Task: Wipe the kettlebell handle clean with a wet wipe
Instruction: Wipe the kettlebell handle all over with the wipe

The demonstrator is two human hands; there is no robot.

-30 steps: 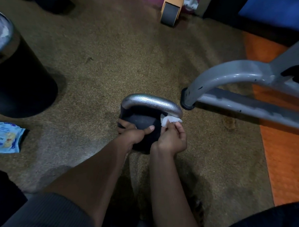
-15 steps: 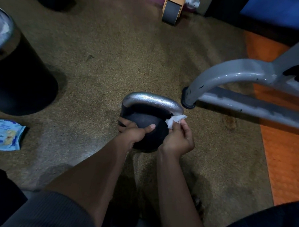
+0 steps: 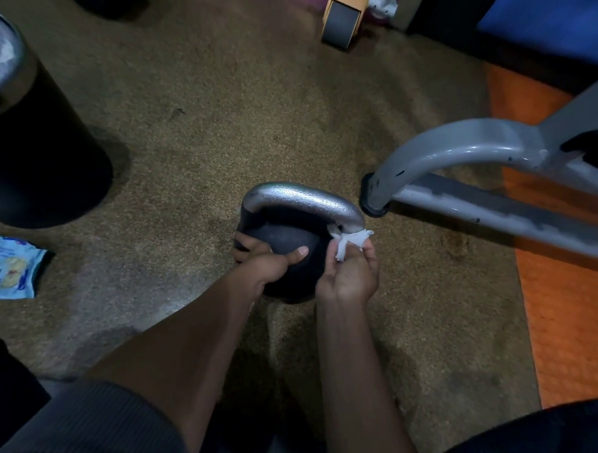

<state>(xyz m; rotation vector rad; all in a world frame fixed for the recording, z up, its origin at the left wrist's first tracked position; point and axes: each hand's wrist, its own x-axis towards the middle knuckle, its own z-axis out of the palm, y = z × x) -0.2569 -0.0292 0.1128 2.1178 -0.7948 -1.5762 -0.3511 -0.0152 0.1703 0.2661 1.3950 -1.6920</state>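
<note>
Seen from the head camera, a black, round-bodied kettlebell [image 3: 285,257] with a silver, pebbled metal handle [image 3: 303,200] stands on speckled brown rubber flooring [image 3: 251,108], just in front of the person's forearms. The left hand [image 3: 268,262] grips the near left side of the black body, fingers curled round it and the thumb laid across the front. The right hand [image 3: 349,275] pinches a crumpled white wet wipe [image 3: 351,243] in its fingertips and presses it against the right end of the handle, where the silver bar bends down to meet the body; part of the wipe pokes out on either side of the bar.

Just to the right of the kettlebell, the capped foot of a grey painted steel machine frame [image 3: 458,147] rests on the floor, its tubes running off to the right over an orange textured mat [image 3: 575,300]. At far left stands a black cylindrical waste bin [image 3: 38,162] with a shiny rim and a clear liner, and below it a light blue soft pack of wipes [image 3: 8,268] lies flat on the floor, well apart from the kettlebell. At the top edge sits a small orange-framed grey wheel [image 3: 341,19].
</note>
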